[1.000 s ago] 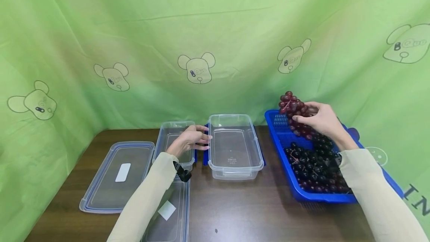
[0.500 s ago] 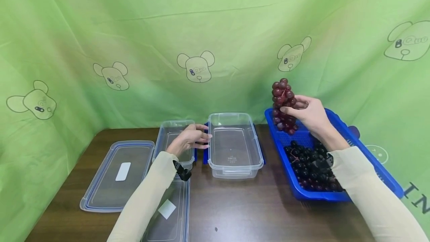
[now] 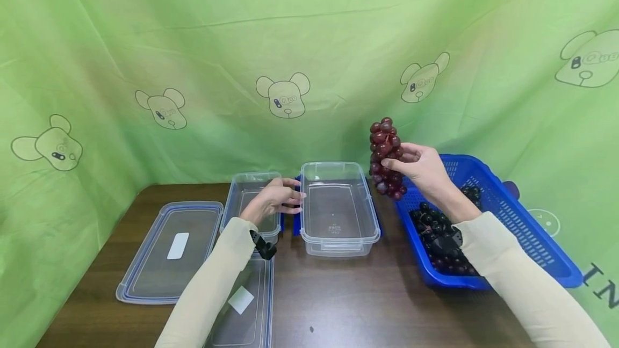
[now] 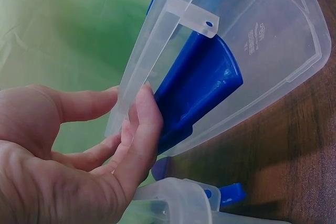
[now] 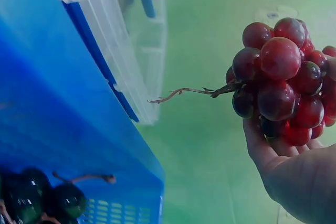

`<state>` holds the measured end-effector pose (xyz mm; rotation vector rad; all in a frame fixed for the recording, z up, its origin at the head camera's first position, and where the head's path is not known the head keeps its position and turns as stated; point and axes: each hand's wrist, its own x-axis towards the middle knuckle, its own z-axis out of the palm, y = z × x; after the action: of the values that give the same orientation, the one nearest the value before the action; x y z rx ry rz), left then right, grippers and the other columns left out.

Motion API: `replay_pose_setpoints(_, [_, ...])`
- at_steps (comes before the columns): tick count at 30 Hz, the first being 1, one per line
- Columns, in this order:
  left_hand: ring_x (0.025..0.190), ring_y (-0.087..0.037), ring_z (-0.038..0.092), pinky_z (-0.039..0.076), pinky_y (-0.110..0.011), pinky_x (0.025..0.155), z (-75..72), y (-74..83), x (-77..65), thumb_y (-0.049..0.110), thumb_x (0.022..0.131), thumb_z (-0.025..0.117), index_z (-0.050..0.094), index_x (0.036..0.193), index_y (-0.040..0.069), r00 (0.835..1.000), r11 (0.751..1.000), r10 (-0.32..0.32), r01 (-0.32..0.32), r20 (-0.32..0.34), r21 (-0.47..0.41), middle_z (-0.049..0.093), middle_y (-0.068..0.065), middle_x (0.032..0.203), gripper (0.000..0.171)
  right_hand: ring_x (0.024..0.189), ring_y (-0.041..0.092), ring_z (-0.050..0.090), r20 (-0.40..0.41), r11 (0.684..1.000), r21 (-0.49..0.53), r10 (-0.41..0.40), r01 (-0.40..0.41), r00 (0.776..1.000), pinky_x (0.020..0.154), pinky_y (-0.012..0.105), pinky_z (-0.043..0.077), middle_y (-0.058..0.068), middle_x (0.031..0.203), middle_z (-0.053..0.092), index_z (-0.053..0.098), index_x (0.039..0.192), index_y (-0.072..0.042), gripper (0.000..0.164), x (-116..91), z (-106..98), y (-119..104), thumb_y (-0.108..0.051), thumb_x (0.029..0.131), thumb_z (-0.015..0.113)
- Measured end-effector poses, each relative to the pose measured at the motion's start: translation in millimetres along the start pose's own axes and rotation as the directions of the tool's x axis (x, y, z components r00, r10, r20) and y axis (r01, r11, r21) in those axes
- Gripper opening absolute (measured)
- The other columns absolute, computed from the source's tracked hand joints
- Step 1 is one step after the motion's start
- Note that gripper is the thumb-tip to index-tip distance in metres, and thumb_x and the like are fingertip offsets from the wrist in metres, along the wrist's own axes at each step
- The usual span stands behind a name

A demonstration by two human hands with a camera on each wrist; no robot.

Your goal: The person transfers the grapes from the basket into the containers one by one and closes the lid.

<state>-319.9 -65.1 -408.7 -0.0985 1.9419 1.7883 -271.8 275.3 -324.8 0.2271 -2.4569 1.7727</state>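
Note:
My right hand (image 3: 425, 168) grips a bunch of red grapes (image 3: 385, 157), held up in the air beyond the basket's left edge. In the right wrist view the fingers pass beneath the red bunch (image 5: 283, 77), and a thin bare stem sticks out of it. My left hand (image 3: 278, 197) is at the left rim of the larger clear plastic container (image 3: 333, 214), thumb and fingers pinching the edge. A blue latch flap (image 4: 202, 77) hangs beside the fingertips in the left wrist view. Inside this container no fruit shows.
A blue plastic basket (image 3: 527, 219) with dark grapes (image 3: 435, 230) stands at the right. A smaller clear container (image 3: 242, 192) sits left of the larger one. Two clear lids, the left lid (image 3: 159, 267) and the near lid (image 3: 242, 324), lie on the brown table (image 3: 338, 299). A green curtain (image 3: 217, 58) hangs behind.
My right hand has carried the red grapes up and left from over the basket, and the bunch now hangs more upright. The left hand has stayed at the container's rim.

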Motion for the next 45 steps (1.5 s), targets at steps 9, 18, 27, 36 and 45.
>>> replay_pose_setpoints(9, [0.086, -0.02, 0.066, 0.067, -0.03, 0.075, -0.2, -0.3, -0.1, -0.003, 0.096, 0.07, 0.052, 0.147, 0.003, 1.0, 1.0, 0.008, -0.008, 0.008, -0.008, 0.063, -0.009, 0.099, 0.055, 0.091, -0.003, 0.072, 0.056, 0.992, 0.062, 0.103, -0.106, 0.993, 0.082, 0.017, 0.058, -0.023, 0.09, 0.075, 0.057, 0.14, 0.008, 0.059, 3, 32, 4, -0.018, 0.093, 0.08])
replay_pose_setpoints(18, [0.087, -0.021, 0.067, 0.067, -0.03, 0.075, -1.0, 1.6, -2.6, -0.002, 0.096, 0.07, 0.051, 0.148, 0.004, 1.0, 1.0, 0.009, -0.009, 0.006, -0.004, 0.063, -0.009, 0.1, 0.055, 0.096, 0.004, 0.072, 0.134, 0.959, 0.133, 0.232, -0.249, 0.964, 0.091, 0.027, 0.061, -0.005, 0.11, 0.073, 0.051, 0.149, 0.008, 0.068, 8, 61, 4, -0.025, 0.096, 0.077])
replay_pose_setpoints(27, [0.089, -0.021, 0.067, 0.067, -0.032, 0.079, 0.6, 0.7, 0.3, -0.004, 0.097, 0.068, 0.05, 0.149, 0.003, 1.0, 1.0, 0.005, -0.005, 0.018, -0.009, 0.066, -0.018, 0.119, 0.055, 0.084, 0.008, 0.074, 0.119, 0.935, 0.124, 0.319, -0.332, 0.94, 0.079, 0.027, 0.066, -0.002, 0.094, 0.075, 0.061, 0.136, 0.01, 0.059, 13, 89, 9, -0.026, 0.093, 0.078])
replay_pose_setpoints(36, [0.089, -0.021, 0.067, 0.067, -0.031, 0.076, -0.6, 0.1, -0.1, -0.004, 0.097, 0.067, 0.05, 0.148, 0.004, 1.0, 1.0, -0.013, 0.013, 0.013, -0.01, 0.065, -0.014, 0.11, 0.055, 0.073, 0.009, 0.073, 0.124, 0.884, 0.111, 0.441, -0.455, 0.889, 0.078, 0.029, 0.065, -0.001, 0.083, 0.078, 0.071, 0.119, 0.004, 0.043, 16, 107, 18, -0.029, 0.092, 0.078])
replay_pose_setpoints(45, [0.088, -0.021, 0.066, 0.067, -0.03, 0.074, 0.0, 0.4, 1.5, -0.002, 0.097, 0.07, 0.049, 0.15, 0.003, 1.0, 1.0, -0.006, 0.006, 0.006, -0.008, 0.063, -0.01, 0.102, 0.057, 0.113, 0.028, 0.071, 0.161, 0.873, -0.003, 0.482, -0.488, 0.861, 0.098, 0.045, 0.064, 0.026, 0.143, 0.064, 0.061, 0.14, 0.006, 0.064, 22, 121, 19, -0.034, 0.093, 0.075])
